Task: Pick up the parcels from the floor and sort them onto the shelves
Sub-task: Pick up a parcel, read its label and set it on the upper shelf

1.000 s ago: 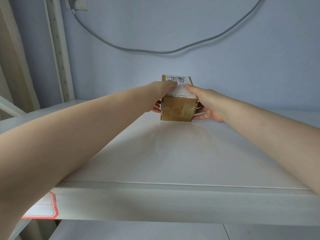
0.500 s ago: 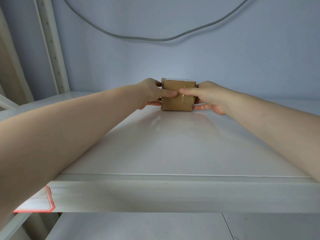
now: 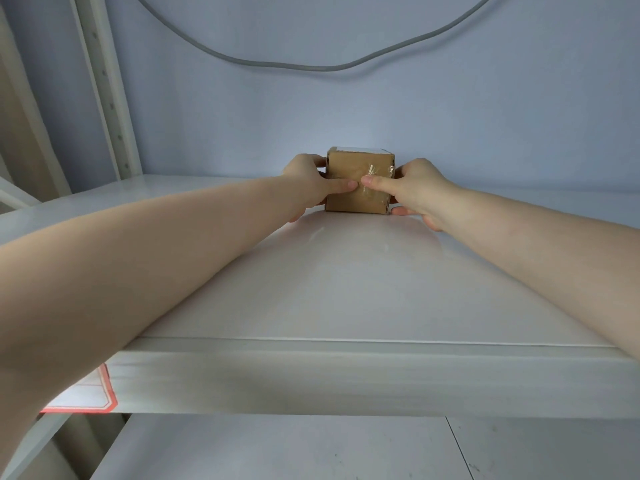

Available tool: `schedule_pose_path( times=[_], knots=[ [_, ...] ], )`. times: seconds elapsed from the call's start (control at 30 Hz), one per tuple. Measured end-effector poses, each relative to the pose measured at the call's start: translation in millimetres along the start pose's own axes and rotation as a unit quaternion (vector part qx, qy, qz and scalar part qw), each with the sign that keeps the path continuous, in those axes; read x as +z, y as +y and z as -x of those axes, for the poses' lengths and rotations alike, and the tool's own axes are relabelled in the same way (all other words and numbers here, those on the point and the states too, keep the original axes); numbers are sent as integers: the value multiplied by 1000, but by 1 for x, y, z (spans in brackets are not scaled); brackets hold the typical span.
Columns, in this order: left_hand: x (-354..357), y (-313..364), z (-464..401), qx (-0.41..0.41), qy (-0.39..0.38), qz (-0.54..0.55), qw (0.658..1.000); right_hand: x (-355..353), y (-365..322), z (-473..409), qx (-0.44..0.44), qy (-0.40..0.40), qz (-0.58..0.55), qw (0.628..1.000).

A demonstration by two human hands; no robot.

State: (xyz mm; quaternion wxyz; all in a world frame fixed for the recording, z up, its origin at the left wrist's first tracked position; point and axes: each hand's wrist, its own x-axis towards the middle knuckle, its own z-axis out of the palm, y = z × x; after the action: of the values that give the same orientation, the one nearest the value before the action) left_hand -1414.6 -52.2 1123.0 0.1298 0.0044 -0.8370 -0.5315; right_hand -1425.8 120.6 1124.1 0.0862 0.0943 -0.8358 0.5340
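Note:
A small brown cardboard parcel (image 3: pixel 358 169), taped with clear tape and carrying a white label on top, rests on the white shelf (image 3: pixel 346 289) close to the back wall. My left hand (image 3: pixel 308 183) grips its left side with the thumb across the front face. On the opposite side my right hand (image 3: pixel 412 188) clasps the parcel, its thumb meeting the left thumb at the front. Both arms stretch across the shelf board.
A grey cable (image 3: pixel 311 65) sags across the blue wall behind. A white perforated shelf upright (image 3: pixel 104 84) stands at the left. A red-bordered label (image 3: pixel 86 396) sticks to the shelf's front edge, and a lower shelf (image 3: pixel 277 448) shows beneath.
The parcel was lowered and pushed back onto the shelf, its top label tipping out of sight. My thumbs slid from the top to the front face.

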Motion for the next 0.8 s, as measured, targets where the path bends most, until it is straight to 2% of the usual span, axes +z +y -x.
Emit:
schedule_pose_path(
  times=[0.23, 0.8],
  knots=[
    [6, -8, -5, 12, 36, -13, 999, 0, 1, 1, -17, 6, 5, 1000],
    [8, -4, 1, 13, 38, -21, 999, -1, 5, -2, -11, 6, -3, 1000]
  ],
)
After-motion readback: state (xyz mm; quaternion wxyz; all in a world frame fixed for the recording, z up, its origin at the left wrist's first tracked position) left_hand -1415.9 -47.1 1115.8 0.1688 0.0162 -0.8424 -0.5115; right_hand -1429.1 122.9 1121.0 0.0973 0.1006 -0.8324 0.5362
